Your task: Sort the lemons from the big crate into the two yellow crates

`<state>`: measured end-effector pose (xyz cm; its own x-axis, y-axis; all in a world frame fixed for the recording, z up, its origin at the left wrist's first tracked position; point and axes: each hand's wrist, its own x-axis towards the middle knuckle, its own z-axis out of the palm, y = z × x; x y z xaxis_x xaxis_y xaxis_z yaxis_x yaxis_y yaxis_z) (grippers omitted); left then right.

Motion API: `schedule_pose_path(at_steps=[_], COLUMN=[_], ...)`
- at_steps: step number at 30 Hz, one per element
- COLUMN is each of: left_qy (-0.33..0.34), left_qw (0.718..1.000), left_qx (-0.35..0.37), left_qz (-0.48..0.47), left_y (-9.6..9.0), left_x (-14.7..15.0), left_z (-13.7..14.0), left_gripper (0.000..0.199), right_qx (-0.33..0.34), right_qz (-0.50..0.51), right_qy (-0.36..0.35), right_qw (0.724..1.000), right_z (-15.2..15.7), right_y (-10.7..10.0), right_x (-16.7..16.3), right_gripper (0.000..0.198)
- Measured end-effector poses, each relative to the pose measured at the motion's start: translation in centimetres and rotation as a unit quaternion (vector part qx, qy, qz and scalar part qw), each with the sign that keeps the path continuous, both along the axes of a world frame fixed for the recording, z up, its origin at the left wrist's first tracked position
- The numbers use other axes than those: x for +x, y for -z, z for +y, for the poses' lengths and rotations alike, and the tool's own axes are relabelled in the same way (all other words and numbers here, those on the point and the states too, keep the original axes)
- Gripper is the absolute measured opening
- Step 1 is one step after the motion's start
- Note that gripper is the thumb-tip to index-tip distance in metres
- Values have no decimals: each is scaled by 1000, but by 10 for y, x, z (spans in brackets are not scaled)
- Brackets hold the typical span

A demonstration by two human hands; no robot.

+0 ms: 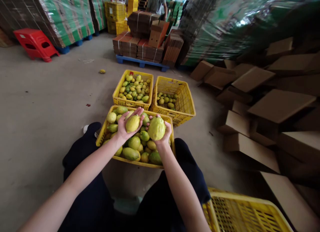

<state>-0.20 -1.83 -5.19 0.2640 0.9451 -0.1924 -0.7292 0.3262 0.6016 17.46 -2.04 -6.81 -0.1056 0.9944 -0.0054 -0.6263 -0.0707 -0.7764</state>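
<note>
1. Fruit (134,143) in mixed yellows and greens is piled in the front crate (135,161), which I see on my feed between two dark-clothed legs (82,172).
2. I have the left hand (125,128) palm up over that crate, its fingers nearly straight and spread a little; a yellow fruit (132,123) rests on the palm, with no firm grip around it.
3. I have the right hand (165,133) just beside it, cupped about halfway closed around a larger, bumpy green-yellow fruit (156,128). The two held pieces are near each other but apart, both above the pile.
4. Beyond, I count two more yellow crates: the far left crate (131,103) holds many smaller pieces, while the far right crate (183,96) has only some gathered toward its left side.
5. Another yellow crate (250,212) shows at my lower right, cut off by the picture's edge.
6. To my right lies a heap of cardboard boxes (282,105), tilted at various angles.
7. Farther off I make out a red stool (36,43), a stray fruit (102,71) on the floor, and a person (156,3) behind bundled cartons (127,45) on a blue pallet (142,62).
</note>
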Motion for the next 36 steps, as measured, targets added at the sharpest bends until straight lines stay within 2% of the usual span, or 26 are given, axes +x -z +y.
schedule_pose_path(at_steps=[4,8,10,12,15,17,20,23,25,27,31,34,36], left_qy=[45,139,181,211,222,206,111,-49,-134,-177,-163,-124,-88], left_qw=[999,986,974,965,967,976,993,984,964,945,930,937,948], left_qx=[-15,79,127,143,108,55,-41,-122,-179,-238,-298,-302,-298], left_qz=[17,51,56,60,61,45,-28,-121,-141,-136,-140,-124,-63], left_y=[3,7,13,20,23,15,-5,-22,-23,-19,-9,-7,-6], left_x=[-7,-13,-15,-17,-16,-12,-2,9,14,15,15,18,22], left_z=[2,2,1,2,2,1,-2,-2,1,4,9,10,7], left_gripper=[31,32,41,49,52,51,43,33,29,26,28,29,28], right_qx=[64,121,147,154,135,117,49,-76,-168,-255,-371,-400,-402], right_qz=[-14,-28,-49,-46,26,74,110,160,200,223,216,211,213], right_qy=[-112,-207,-238,-302,-412,-422,-348,-193,-61,39,112,141,151], right_qw=[992,970,959,940,901,896,930,965,963,940,896,881,878], right_z=[-2,-5,-6,-7,-6,-6,-8,-11,-13,-15,-17,-14,-11], right_y=[-7,-9,-8,-4,2,5,3,-8,-15,-19,-13,-10,-13], right_x=[0,4,6,9,10,10,7,-2,-12,-20,-27,-23,-19], right_gripper=[38,45,52,55,52,49,37,23,20,23,17,13,13])
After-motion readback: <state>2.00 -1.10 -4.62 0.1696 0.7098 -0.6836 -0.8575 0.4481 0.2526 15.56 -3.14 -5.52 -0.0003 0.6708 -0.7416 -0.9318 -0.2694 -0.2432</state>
